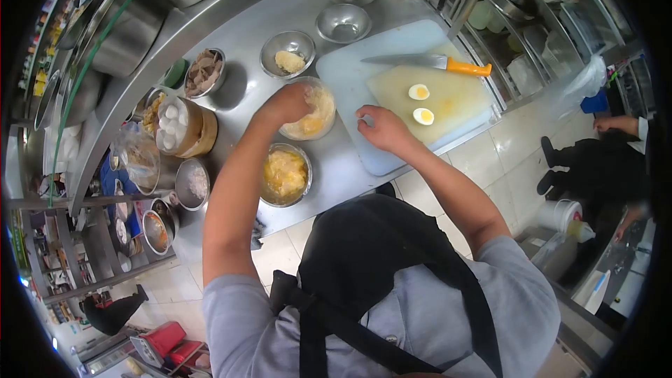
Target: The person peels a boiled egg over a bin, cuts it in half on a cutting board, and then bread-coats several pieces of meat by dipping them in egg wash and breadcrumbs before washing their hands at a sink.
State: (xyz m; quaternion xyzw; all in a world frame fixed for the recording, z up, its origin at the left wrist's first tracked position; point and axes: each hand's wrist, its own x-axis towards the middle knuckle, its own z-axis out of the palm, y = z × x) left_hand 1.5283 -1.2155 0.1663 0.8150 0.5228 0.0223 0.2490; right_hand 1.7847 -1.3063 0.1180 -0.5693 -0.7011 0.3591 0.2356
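My left hand [288, 103] reaches into a bowl of pale crumbs [320, 108], its fingers curled inside the rim; what they hold, if anything, is hidden. Over the near left part of the cutting board [353, 80], my right hand [381, 128] is loosely curled, with a gap between thumb and forefinger and nothing visible in it. Two egg halves with yellow yolks, one [418, 92] behind the other [423, 116], lie on the board. Behind them rests a knife [448, 64] with an orange handle. A metal bowl of yellow, wet mixture [285, 173] stands nearest my body.
Behind are a metal bowl with a yellowish lump [290, 62] and another metal bowl [343, 24]. At left stand a bowl of meat-like pieces [204, 72], a container of white balls [178, 124] and a small bowl [192, 183]. Another person [595, 164] is at right.
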